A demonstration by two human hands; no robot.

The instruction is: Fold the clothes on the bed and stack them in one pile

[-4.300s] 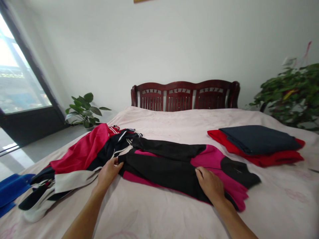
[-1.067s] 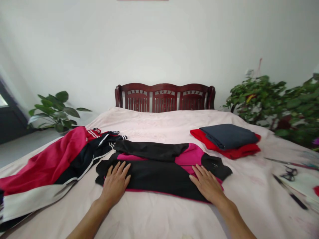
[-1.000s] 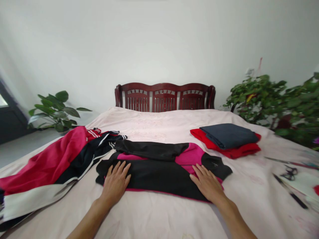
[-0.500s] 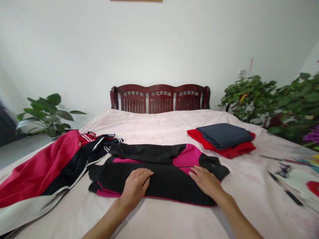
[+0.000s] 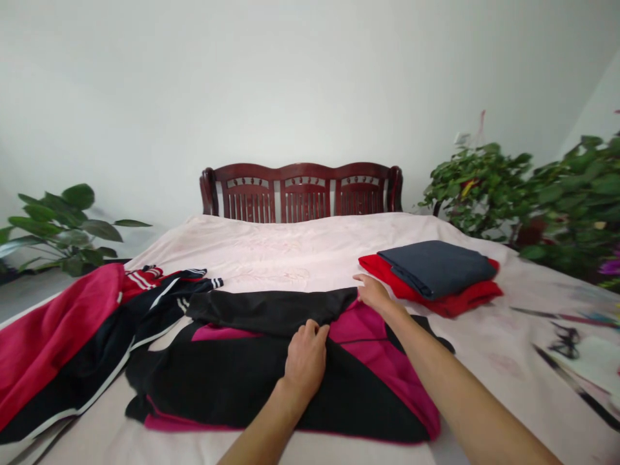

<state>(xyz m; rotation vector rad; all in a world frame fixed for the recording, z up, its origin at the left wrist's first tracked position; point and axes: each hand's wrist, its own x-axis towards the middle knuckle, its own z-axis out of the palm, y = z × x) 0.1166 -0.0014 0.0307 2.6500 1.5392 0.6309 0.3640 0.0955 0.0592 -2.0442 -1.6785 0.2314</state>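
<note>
A long-sleeved black and magenta top (image 5: 232, 378) lies partly folded on the bed in front of me, with a black sleeve (image 5: 271, 310) laid along its far side. My left hand (image 5: 307, 355) is closed at the near edge of that sleeve, thumb and fingers pinching the cloth. Farther off and to the right, my right hand (image 5: 375, 295) grips the top's far edge where black meets magenta; its index finger points left, and part of the grip is hidden. The right forearm crosses over the magenta panel.
At left lies a red, navy and white tracksuit garment (image 5: 62, 323). Folded dark blue cloth (image 5: 436, 265) rests on folded red cloth (image 5: 465, 300) at right. Beyond it are a knife (image 5: 576, 387) and black-handled scissors (image 5: 564, 339). A wooden headboard (image 5: 303, 190) and plants stand behind.
My left hand has moved right and closed at the sleeve's edge. My right hand has gone from lying flat on the top to its far edge. The view has shifted, and the top appears larger.
</note>
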